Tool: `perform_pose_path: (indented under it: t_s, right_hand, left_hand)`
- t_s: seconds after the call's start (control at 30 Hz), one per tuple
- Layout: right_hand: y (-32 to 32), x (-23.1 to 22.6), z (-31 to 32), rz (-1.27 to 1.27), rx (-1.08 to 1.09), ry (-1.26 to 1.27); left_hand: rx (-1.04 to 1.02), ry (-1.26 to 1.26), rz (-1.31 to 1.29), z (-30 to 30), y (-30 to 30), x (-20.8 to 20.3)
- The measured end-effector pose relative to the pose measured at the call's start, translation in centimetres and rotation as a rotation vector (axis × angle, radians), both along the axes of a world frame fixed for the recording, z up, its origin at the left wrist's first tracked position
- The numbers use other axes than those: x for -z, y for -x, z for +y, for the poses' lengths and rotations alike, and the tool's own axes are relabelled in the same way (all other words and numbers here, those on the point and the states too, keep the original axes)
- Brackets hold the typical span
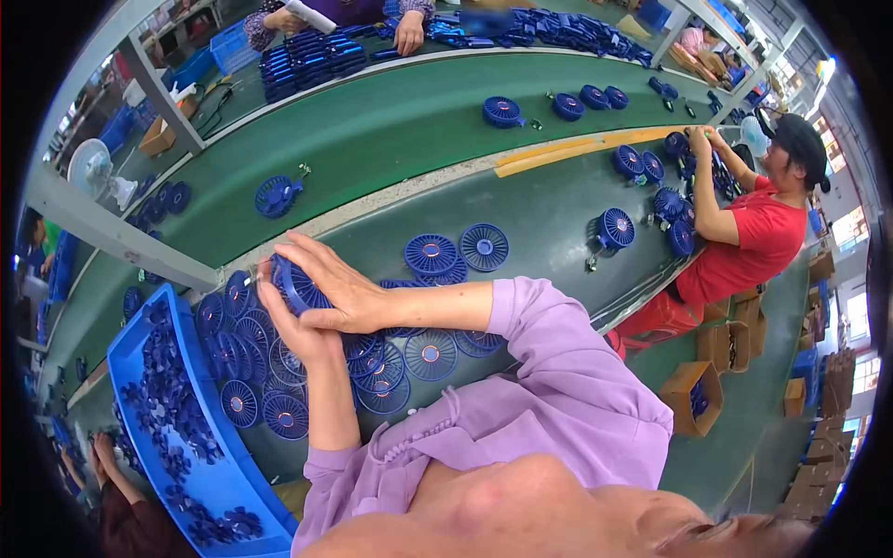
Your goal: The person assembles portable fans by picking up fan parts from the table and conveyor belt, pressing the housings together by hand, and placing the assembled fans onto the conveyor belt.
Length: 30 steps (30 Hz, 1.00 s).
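Note:
A dark blue round fan head [299, 286] is pressed between my two hands above the bench's left part. My left hand [296, 327] is closed around its near left side. Over its far and right side lies my right hand [346, 286], the fingers wrapped on the rim; they partly hide it. Below and around my hands, several blue round fan grilles [431, 354] lie in overlapping rows. Beyond my right wrist are another grille [485, 246] and a small stack of fan grilles [431, 252].
At my left stands a blue bin [244, 476] of small blue parts. Past a pale ledge, a green conveyor belt [391, 149] carries fan heads [503, 112]. A metal post [121, 232] rises at left. A red-shirted person [763, 228] works at right; another person's hand [409, 33] is opposite.

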State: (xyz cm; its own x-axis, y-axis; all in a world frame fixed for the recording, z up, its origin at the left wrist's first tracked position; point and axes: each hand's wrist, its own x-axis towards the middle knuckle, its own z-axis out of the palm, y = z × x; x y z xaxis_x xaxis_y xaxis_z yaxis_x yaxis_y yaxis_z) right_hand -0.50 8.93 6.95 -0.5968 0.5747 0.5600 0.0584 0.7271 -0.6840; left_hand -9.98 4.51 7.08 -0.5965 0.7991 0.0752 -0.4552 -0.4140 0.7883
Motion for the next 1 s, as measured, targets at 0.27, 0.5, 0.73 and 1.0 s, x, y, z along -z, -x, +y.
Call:
perform_pose_path:
  t_s: [0.27,0.5,0.73,1.0]
  right_hand:
    - [1.7,0.6,3.9,0.237,-0.003,0.133]
    - [-5.2,2.7,18.4,0.006,0.39,0.038]
    - [-18.0,3.8,14.3,-0.381,0.718,-0.143]
    - [-24.6,4.3,1.9,-0.63,0.34,0.078]
  left_hand:
    - [-0.285,0.056,0.718,4.1,0.9,1.1]
    - [0.106,0.198,0.768,12.1,4.2,2.8]
    - [-0.133,0.449,1.581,21.3,12.8,7.7]
    - [0.205,0.524,1.734,28.4,9.9,7.7]
